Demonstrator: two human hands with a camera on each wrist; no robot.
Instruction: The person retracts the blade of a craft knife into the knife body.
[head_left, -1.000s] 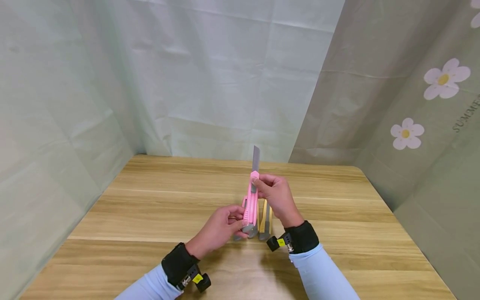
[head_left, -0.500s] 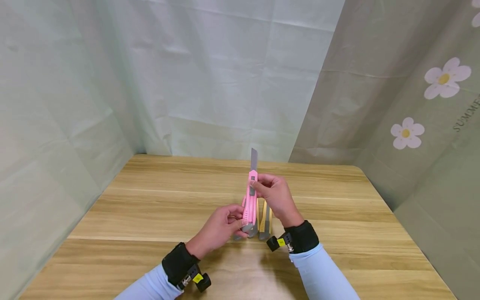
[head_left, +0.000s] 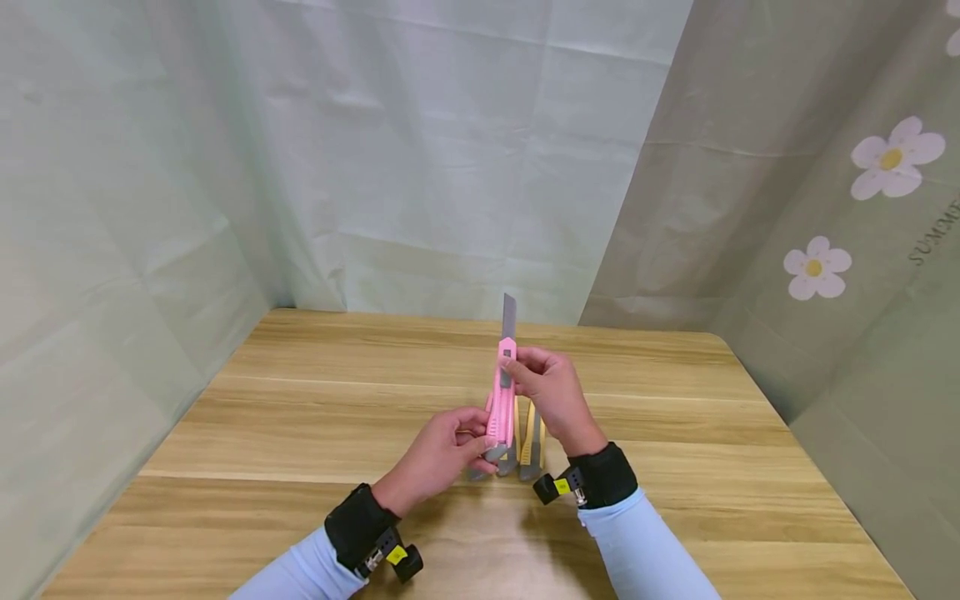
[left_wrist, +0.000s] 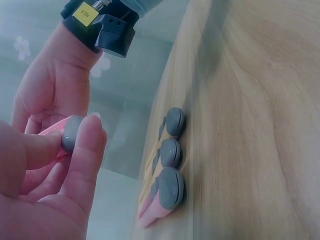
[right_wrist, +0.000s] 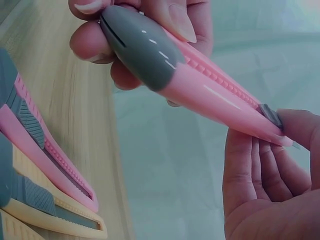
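Between my hands a pink utility knife (head_left: 501, 408) is held raised above the table, its blade (head_left: 509, 317) pointing up and away. My left hand (head_left: 441, 454) pinches the grey end cap (right_wrist: 145, 47). My right hand (head_left: 553, 392) pinches the body near the blade end, with the thumb at the grey slider (right_wrist: 271, 116). On the table behind it lie another pink knife (right_wrist: 50, 150) and two yellow knives (head_left: 531, 442), side by side. In the head view the raised knife and left hand partly cover them.
The wooden table (head_left: 315, 400) reaches back to a pale curtain (head_left: 420, 167). A flower-printed curtain (head_left: 840, 350) hangs along the right side. Each wrist wears a black band with a small camera (head_left: 406, 564).
The blade tip of the raised knife has shifted slightly left, and the right thumb has moved a little along the slider. Both hands keep their hold; the knives on the table stay put.
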